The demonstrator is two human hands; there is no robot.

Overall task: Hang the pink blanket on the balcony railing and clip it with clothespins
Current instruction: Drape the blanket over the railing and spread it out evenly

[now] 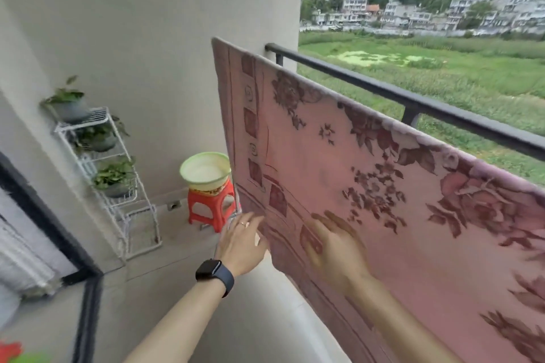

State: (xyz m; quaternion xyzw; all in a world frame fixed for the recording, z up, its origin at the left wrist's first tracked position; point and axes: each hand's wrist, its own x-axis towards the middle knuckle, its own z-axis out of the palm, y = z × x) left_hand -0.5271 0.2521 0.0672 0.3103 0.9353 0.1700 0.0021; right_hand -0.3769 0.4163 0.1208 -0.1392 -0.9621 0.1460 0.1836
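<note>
The pink blanket point(368, 191) with dark red flower prints hangs stretched as a flat sheet in front of the black balcony railing point(383, 88), its top edge running from upper left to right. My left hand point(240, 242), with a dark watch on the wrist, reaches with spread fingers toward the blanket's lower left edge. My right hand point(336, 250) lies open and flat against the blanket's face near that same lower corner. Both hands are blurred. No clothespins are visible.
A green basin point(205, 171) sits on a red plastic stool point(211, 208) by the wall, behind the blanket's left edge. A white wire plant rack point(118, 186) with potted plants stands at the left. A dark door frame point(50, 233) lies lower left. Fields and buildings lie beyond the railing.
</note>
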